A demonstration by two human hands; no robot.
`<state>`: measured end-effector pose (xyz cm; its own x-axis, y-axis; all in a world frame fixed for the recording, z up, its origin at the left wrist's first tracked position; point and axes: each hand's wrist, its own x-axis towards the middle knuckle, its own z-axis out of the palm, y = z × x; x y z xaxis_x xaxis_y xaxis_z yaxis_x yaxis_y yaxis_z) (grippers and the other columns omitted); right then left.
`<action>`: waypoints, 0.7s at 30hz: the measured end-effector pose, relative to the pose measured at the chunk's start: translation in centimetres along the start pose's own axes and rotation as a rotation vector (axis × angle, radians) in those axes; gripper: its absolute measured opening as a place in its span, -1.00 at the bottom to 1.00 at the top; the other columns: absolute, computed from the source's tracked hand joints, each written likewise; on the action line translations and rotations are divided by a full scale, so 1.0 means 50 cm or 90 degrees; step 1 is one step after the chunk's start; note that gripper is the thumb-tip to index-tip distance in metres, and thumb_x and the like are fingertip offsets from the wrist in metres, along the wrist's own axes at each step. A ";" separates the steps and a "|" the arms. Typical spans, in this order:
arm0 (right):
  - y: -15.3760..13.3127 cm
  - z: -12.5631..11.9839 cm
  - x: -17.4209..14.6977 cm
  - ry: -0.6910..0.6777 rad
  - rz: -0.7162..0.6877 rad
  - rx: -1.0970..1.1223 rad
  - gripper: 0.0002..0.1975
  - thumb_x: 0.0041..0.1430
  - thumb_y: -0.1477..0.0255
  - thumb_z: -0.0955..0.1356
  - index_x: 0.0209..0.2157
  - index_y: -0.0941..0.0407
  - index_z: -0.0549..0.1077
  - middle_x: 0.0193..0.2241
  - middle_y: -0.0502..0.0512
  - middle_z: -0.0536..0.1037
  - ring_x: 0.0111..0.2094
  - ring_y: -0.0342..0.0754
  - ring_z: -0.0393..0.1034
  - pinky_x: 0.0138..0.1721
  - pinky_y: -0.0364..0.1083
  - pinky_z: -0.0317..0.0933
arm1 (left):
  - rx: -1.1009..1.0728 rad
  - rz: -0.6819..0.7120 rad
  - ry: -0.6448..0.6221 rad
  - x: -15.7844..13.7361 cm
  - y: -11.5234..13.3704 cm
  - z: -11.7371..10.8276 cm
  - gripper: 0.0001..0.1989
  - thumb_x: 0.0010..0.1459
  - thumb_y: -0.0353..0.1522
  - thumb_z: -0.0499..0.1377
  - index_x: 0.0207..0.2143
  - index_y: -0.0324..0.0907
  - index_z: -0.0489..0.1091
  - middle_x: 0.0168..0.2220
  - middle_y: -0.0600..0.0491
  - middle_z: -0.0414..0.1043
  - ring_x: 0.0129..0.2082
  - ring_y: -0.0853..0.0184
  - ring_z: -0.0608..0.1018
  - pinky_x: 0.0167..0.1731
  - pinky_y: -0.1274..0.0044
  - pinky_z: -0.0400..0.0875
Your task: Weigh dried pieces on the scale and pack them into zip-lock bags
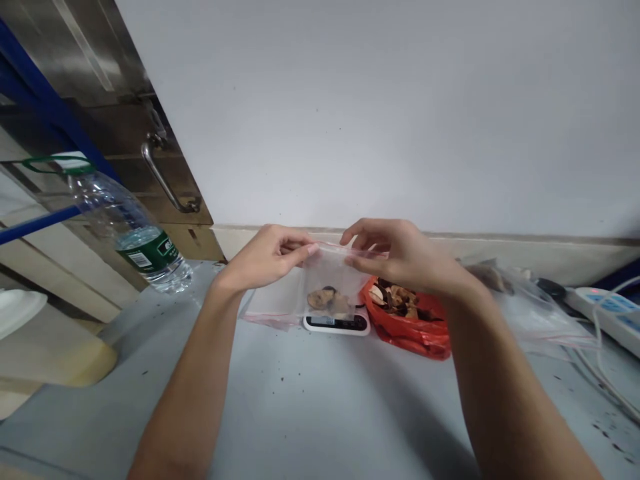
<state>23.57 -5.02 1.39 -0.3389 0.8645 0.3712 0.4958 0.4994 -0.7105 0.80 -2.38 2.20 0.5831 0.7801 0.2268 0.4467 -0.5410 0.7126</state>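
Note:
A clear zip bag (333, 277) with a few brown dried slices in its bottom hangs upright between my hands, in front of and partly over a small white digital scale (336, 329). My left hand (273, 257) pinches the bag's top left corner between thumb and fingers. At the top right, my right hand (390, 250) has its thumb and fingers closed on the bag's edge. Just right of the scale sits an open red plastic bag (413, 333) full of dried brown slices, partly behind my right forearm. Flat empty zip bags (273, 308) lie left of the scale.
A large water bottle (133, 223) and a whitish plastic container (45, 340) stand at the left. More clear bags (530, 313), a white device with blue buttons (610, 310) and a cable (600, 363) lie at the right. A white wall (380, 113) rises behind the table.

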 end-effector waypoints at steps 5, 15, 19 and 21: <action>-0.014 0.019 0.005 -0.042 -0.006 -0.018 -0.80 0.16 0.26 0.38 -0.41 0.10 0.54 -0.49 0.04 0.57 -0.46 -0.09 0.39 -0.38 -0.10 0.25 | 0.149 0.077 0.033 0.003 0.012 0.018 -0.73 0.25 -0.34 0.09 -0.43 -0.20 0.54 -0.54 0.10 0.46 -0.51 0.39 0.40 -0.50 0.57 0.21; -0.001 0.033 0.013 -0.038 0.016 0.114 -0.61 0.01 0.13 0.46 -0.60 0.10 0.34 -0.62 -0.10 0.30 -0.52 -0.17 0.19 -0.49 -0.15 0.09 | 0.216 0.114 0.010 -0.006 0.013 0.005 -0.70 0.25 -0.35 0.11 -0.50 -0.20 0.53 -0.64 0.16 0.33 -0.62 0.45 0.23 -0.55 0.54 0.07; 0.012 0.015 0.007 -0.044 0.045 0.112 -0.69 0.01 0.19 0.45 -0.55 0.11 0.39 -0.55 -0.04 0.41 -0.51 -0.15 0.23 -0.49 -0.14 0.08 | 0.221 0.100 0.018 -0.008 0.008 -0.005 -0.73 0.23 -0.34 0.12 -0.45 -0.18 0.58 -0.56 0.11 0.50 -0.57 0.40 0.36 -0.52 0.55 0.16; 0.018 0.006 0.004 -0.049 0.057 0.105 -0.69 0.02 0.17 0.44 -0.55 0.10 0.39 -0.56 -0.04 0.41 -0.52 -0.16 0.22 -0.50 -0.13 0.07 | 0.218 0.088 0.016 -0.009 0.009 -0.006 -0.73 0.23 -0.34 0.12 -0.43 -0.19 0.59 -0.54 0.09 0.53 -0.55 0.39 0.40 -0.51 0.55 0.18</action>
<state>23.68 -4.42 0.64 -0.3633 0.8947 0.2597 0.3916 0.3996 -0.8288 0.55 -2.87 2.59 0.6386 0.6976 0.3250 0.5687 -0.7123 0.4114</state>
